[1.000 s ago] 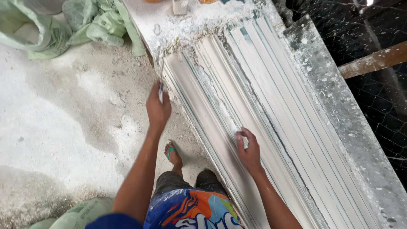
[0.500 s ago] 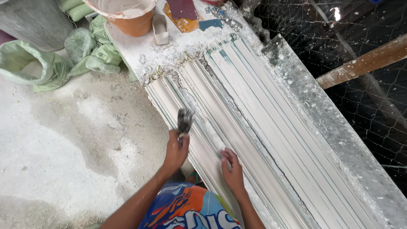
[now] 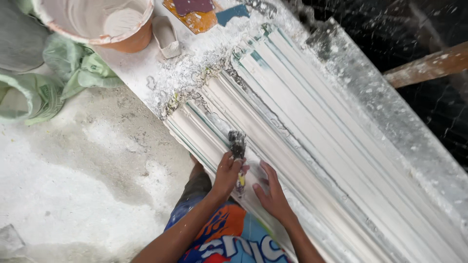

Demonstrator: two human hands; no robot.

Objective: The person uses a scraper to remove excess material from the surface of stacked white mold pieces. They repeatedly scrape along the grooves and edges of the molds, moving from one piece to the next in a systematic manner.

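On the bench: white ribbed mouldings (image 3: 312,141) lie side by side.
Left hand (image 3: 228,173): fist closed around a paintbrush (image 3: 238,146), bristles on a moulding.
Right hand (image 3: 272,192): open, fingers flat on the moulding just beside the brush.
Behind: plaster-caked bucket (image 3: 102,22).

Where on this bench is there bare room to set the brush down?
Only the plaster-crusted strip between the bucket, small block and the moulding ends. Elsewhere long mouldings cover the bench; left hand holds the brush, right hand rests alongside.
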